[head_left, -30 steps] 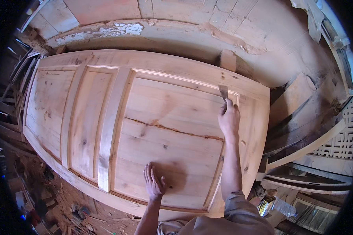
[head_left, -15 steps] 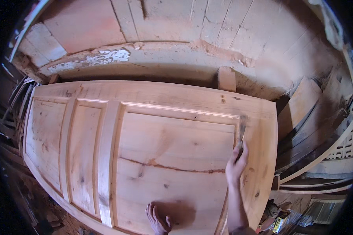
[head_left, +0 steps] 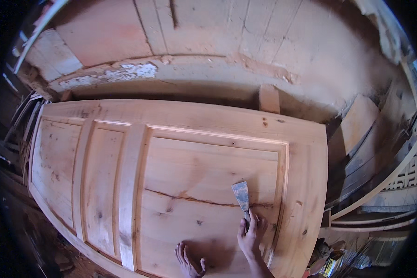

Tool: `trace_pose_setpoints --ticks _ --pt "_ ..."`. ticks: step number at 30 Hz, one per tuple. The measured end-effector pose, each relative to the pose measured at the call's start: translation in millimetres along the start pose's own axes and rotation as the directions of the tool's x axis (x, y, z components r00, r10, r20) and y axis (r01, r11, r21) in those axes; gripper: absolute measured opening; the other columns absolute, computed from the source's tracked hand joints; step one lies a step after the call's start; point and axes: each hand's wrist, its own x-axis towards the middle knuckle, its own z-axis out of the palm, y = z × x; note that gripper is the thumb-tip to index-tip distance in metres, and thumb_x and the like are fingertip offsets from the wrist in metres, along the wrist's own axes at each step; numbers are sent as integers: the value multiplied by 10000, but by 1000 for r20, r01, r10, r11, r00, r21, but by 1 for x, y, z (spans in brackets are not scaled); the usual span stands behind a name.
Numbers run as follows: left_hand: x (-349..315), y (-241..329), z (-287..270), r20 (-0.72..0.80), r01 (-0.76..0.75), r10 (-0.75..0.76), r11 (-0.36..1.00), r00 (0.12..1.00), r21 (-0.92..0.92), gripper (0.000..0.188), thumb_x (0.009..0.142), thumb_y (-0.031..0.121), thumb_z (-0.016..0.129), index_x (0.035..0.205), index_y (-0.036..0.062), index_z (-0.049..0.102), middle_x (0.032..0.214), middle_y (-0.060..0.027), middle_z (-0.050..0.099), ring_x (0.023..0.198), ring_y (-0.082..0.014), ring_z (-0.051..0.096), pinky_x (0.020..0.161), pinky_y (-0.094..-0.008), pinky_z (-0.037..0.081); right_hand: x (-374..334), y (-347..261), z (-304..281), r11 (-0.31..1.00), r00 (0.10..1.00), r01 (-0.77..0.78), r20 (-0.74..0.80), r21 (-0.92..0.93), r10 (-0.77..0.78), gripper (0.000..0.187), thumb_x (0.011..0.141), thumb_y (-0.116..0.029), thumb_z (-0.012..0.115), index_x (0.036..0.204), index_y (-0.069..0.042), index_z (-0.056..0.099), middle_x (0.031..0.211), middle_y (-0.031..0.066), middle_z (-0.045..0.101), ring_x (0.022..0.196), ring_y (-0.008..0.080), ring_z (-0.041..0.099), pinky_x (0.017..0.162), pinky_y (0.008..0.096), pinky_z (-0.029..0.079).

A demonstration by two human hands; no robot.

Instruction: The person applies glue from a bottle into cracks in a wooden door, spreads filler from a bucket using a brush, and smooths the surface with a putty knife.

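Note:
Before me lies a large wooden panel door (head_left: 306,185) with recessed panels. My right hand (head_left: 252,235) grips the dark handle of a putty knife (head_left: 241,193); its flat, stained blade points away from me over the big right-hand panel (head_left: 208,173). A brown filled crack (head_left: 204,201) runs across that panel, passing by the knife. Whether the blade touches the wood, I cannot tell. My left hand (head_left: 189,262) rests at the near part of the same panel, fingers spread and holding nothing.
Behind the door rises a dusty wall (head_left: 199,37), with a wooden block (head_left: 269,99) by the door's far edge. Boards (head_left: 361,125) lean at the right, above loose clutter (head_left: 331,266). Thin wood strips (head_left: 25,116) are stacked at the left.
My right hand has brought the putty knife from the right frame edge of the panel left and nearer, over the panel. My left hand stays nearly in place.

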Motion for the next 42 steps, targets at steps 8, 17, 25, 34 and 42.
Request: trace_pose_setpoints --ticks 8,17,25,34,42 --pt "-6 -2 -12 -45 -23 14 980 999 -200 432 961 205 512 1303 -48 434 1265 -264 515 1129 -412 545 980 -498 429 51 -51 -63 951 939 259 -273 171 -207 436 867 -87 640 1277 -16 511 1121 193 550 1027 368 527 916 492 430" --pt "-26 -30 -40 -103 18 -79 867 992 -497 398 961 179 516 1285 -43 453 1231 -257 537 1085 -394 577 947 -481 460 241 -220 -246 755 639 617 -702 224 -314 147 881 -113 662 959 6 625 868 161 630 824 304 619 742 383 486" --pt "-31 -61 -66 -183 151 -287 834 940 -530 190 957 118 523 1109 13 563 986 -171 627 894 -330 632 751 -443 504 362 -274 -294 994 751 105 -656 2 -78 375 809 -462 689 995 -137 694 968 129 715 952 338 675 794 456 513" --pt "32 -108 -53 -95 -278 264 940 960 -200 285 873 148 610 1120 20 548 1023 -168 613 931 -357 599 824 -460 484 316 -263 -268 835 654 531 -697 147 -293 279 908 -265 649 1036 -17 654 830 77 641 830 151 620 736 315 486" --pt "100 -101 -43 -15 -66 67 998 998 17 704 904 357 572 1415 -67 337 1473 -261 344 1398 -414 293 1179 -489 211 197 -123 -86 666 977 140 6 732 -212 265 1002 -208 550 1183 -21 603 847 -17 592 700 34 493 613 195 397"
